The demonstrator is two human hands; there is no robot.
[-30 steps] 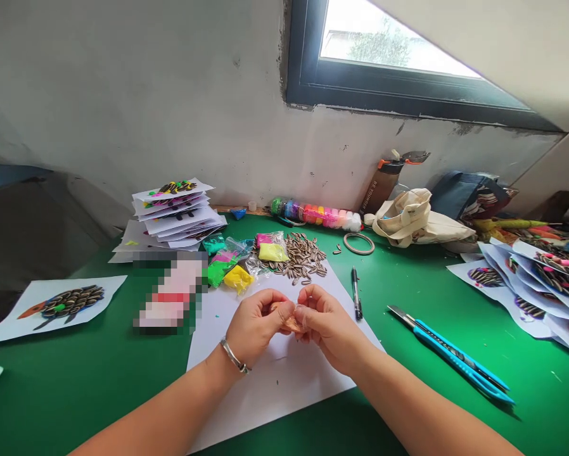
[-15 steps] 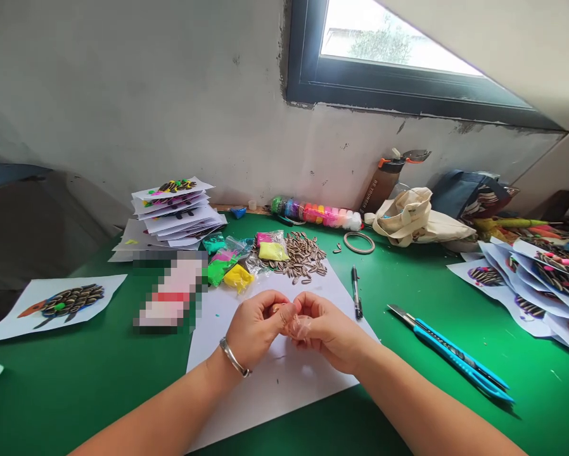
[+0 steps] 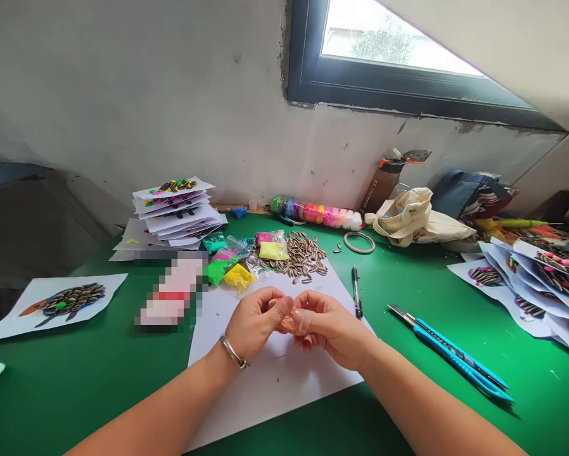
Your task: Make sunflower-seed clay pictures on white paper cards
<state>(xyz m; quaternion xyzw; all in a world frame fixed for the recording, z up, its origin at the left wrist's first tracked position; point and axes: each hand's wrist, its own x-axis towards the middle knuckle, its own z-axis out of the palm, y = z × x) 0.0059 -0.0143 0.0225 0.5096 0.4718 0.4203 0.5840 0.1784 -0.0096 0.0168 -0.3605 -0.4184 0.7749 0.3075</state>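
Green table (image 3: 436, 278) bearing a white sheet (image 3: 246, 408); above the sheet, left hand (image 3: 258, 320) and right hand (image 3: 336, 326), both pinched on a small orange packet (image 3: 290, 322) (film apparently thin). Best practice: one hand steadies, the other works gently.

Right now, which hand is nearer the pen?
Right. The right hand is beside the pen, to its left and slightly nearer the person, not touching it. The left hand is farther left, past the right one.
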